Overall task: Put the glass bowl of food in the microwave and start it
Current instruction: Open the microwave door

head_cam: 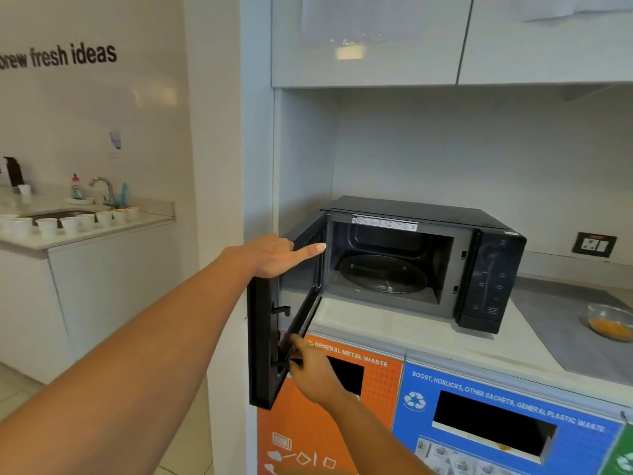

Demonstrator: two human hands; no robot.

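Observation:
A black microwave [489, 269] stands on the white counter with its door [265, 341] swung wide open to the left. Its cavity holds only the glass turntable [383, 274]. My left hand [274, 257] rests over the door's top edge, index finger pointing toward the cavity. My right hand [310, 366] grips the door's lower inner edge. The glass bowl [611, 322] with orange food sits on a grey mat at the counter's far right, away from both hands.
Orange [376, 389] and blue [479, 389] waste bins front the counter below the microwave. A wall socket [594, 244] is behind on the right. Cabinets hang overhead. At left, a sink counter [102, 231] carries several white paper cups.

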